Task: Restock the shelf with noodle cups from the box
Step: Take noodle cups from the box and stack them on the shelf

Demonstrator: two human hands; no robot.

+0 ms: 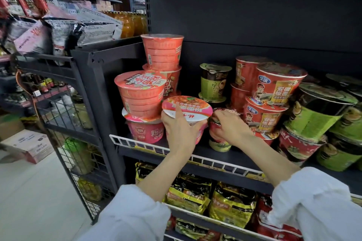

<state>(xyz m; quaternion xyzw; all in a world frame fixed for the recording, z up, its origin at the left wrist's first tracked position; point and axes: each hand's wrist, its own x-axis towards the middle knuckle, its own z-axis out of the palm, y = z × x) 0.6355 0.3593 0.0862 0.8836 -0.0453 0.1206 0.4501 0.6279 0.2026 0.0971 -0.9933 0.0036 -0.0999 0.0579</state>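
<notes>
"2016" in a seal on the pink noodle bowl (pixel 146 130); "华统" on the red cup (pixel 278 84).

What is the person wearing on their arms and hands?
Both arms wear loose, puffy white fabric sleeves, the left sleeve and the right sleeve, pushed up so the forearms are bare. The cloth looks plain, with soft folds and no visible pattern or markings. The left hand and right hand are bare: no gloves, rings, watch or bracelets show.
</notes>
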